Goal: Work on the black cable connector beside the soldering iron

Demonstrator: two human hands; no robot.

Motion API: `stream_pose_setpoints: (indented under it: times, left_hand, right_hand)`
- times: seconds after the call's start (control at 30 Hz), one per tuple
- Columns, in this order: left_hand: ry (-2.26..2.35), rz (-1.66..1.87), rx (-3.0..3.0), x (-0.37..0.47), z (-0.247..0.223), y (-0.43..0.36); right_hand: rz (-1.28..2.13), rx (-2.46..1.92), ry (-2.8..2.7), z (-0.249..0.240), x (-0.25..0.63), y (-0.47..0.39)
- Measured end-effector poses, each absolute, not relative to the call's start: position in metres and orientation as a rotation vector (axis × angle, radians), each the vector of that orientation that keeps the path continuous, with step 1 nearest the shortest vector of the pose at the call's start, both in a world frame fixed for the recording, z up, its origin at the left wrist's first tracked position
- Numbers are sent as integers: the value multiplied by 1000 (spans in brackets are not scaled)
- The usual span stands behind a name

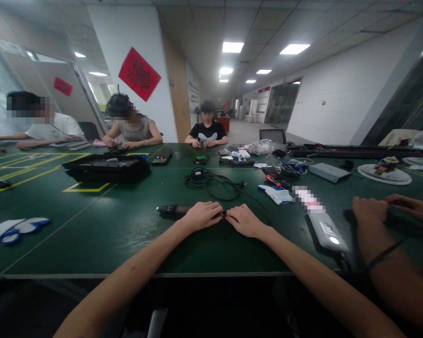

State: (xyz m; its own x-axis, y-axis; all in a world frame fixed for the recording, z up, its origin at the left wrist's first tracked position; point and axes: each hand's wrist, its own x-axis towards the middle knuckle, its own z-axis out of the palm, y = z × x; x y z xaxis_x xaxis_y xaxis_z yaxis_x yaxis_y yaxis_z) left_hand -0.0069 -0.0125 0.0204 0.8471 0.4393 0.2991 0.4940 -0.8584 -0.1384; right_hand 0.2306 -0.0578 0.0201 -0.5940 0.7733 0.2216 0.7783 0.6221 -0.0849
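Observation:
On the green table [127, 249] lies a dark cylindrical tool [174, 210] with a chuck-like tip pointing left. My left hand [204, 215] is closed over its right end, fingers curled round it. Just to the right, my right hand [245, 220] has its fingers bent and pressed together near the tool's end; what they hold, if anything, is too small to name. Behind both hands a black cable [215, 180] lies in loops, with a plug at its right end and one strand running down behind my right hand.
A black tray [107, 168] stands at the back left. Gloves lie left [16, 230] and right [277, 194]. A grey device [327, 231] sits right of my arm, beside another person's hands [370, 210]. Three people sit across the table. A round white grille [384, 173] lies back right.

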Motion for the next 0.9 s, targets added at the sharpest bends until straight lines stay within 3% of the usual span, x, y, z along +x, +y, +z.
stream_pose_setpoints:
  times: [0.9]
  left_hand:
    - [-717,-396,-2824,-7,21,-13]
  right_hand:
    - [-44,-1293,-2608,19,230,-57]
